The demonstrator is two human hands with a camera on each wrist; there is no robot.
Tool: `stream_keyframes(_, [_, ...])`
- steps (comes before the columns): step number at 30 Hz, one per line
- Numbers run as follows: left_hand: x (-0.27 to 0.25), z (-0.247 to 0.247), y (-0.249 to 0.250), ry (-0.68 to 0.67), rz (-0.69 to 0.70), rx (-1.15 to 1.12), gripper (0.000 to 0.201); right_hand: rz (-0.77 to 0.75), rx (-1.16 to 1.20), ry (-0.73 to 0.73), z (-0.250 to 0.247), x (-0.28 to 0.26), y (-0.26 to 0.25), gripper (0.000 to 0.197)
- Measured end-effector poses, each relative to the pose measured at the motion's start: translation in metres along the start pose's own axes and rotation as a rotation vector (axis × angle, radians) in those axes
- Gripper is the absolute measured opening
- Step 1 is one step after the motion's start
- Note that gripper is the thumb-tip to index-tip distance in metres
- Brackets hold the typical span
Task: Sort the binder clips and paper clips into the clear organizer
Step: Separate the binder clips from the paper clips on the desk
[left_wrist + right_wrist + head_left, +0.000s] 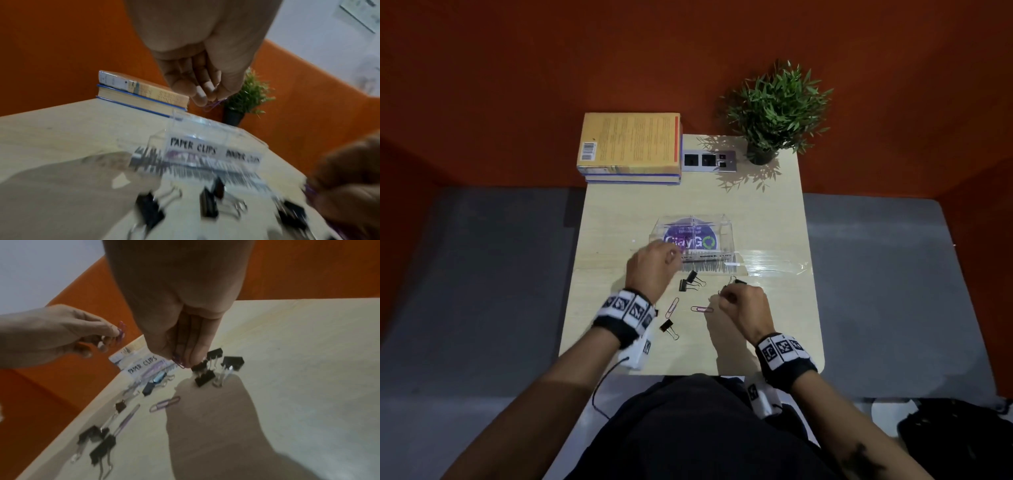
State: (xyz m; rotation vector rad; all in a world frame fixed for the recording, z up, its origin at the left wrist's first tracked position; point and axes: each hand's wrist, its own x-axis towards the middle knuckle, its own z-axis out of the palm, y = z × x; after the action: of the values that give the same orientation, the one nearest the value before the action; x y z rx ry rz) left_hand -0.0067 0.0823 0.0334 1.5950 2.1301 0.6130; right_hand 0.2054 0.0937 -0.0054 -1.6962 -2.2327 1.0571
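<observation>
The clear organizer (722,226) stands mid-table, its front labels reading "PAPER CLIPS" (193,146) and binder clips. My left hand (673,257) hovers at its near-left corner and pinches a purple paper clip (212,104). Nearer me, my right hand (722,297) is low over the table, pinching a pink paper clip (178,362) beside black binder clips (213,353). Loose on the table lie two pink paper clips (672,307) (702,309) and several black binder clips (690,281) (669,327).
A stack of books (630,147) sits at the table's far left corner, a socket panel (709,160) beside it and a potted plant (774,113) at the far right. Clear tape (774,265) runs along the table to the right of the organizer.
</observation>
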Motion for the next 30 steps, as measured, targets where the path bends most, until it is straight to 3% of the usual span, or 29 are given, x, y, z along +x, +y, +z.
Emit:
stream_keyframes(2, [0.025, -0.003, -0.001, 0.068, -0.04, -0.014, 0.008, -0.004, 0.056, -0.002, -0.011, 0.005, -0.006, 0.006])
stream_keyframes(7, [0.044, 0.002, -0.008, -0.039, -0.095, -0.012, 0.012, -0.1, 0.135, 0.05, -0.033, 0.034, -0.047, 0.006])
stream_keyframes(12, [0.009, 0.001, -0.022, 0.013, -0.104, 0.018, 0.009, -0.195, 0.073, 0.102, -0.035, 0.081, -0.09, 0.01])
stream_keyframes(20, [-0.052, 0.02, -0.024, -0.239, -0.075, 0.169, 0.011, -0.269, -0.091, 0.115, -0.03, 0.091, -0.097, 0.008])
stream_keyframes(25, [-0.062, 0.035, -0.024, -0.358, -0.015, 0.39, 0.023, -0.301, -0.272, -0.103, -0.01, 0.039, -0.053, 0.016])
stream_keyframes(30, [-0.058, 0.04, -0.015, -0.4, -0.033, 0.503, 0.018, -0.327, -0.416, -0.266, 0.01, 0.005, -0.025, 0.01])
